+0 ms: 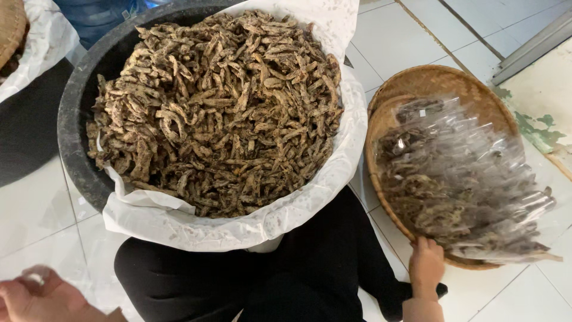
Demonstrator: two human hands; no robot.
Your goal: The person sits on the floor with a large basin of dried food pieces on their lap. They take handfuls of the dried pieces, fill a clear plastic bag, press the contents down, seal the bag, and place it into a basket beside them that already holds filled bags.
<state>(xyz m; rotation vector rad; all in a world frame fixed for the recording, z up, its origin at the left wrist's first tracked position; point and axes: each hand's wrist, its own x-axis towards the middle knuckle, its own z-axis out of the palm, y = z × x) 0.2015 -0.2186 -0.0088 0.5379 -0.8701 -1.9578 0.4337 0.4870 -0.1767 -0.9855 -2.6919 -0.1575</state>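
A big black tub [77, 95] lined with white paper [333, 173] stands in front of me, heaped with brown dried strips [220, 107]. To its right a round woven tray [444, 80] holds several clear plastic bags [471, 179] filled with the same strips. My right hand [426, 265] rests at the tray's near rim, fingers curled on the edge next to the bags. My left hand [42, 298] is at the bottom left corner, blurred, fingers closed; something pale shows at its top, and I cannot tell whether it holds it.
My legs in black cloth [280, 280] lie under the tub on a white tiled floor [36, 209]. Another paper-lined woven basket [12, 27] sits at the top left. A metal door track [530, 45] and a wall with peeling paint [545, 128] are at the right.
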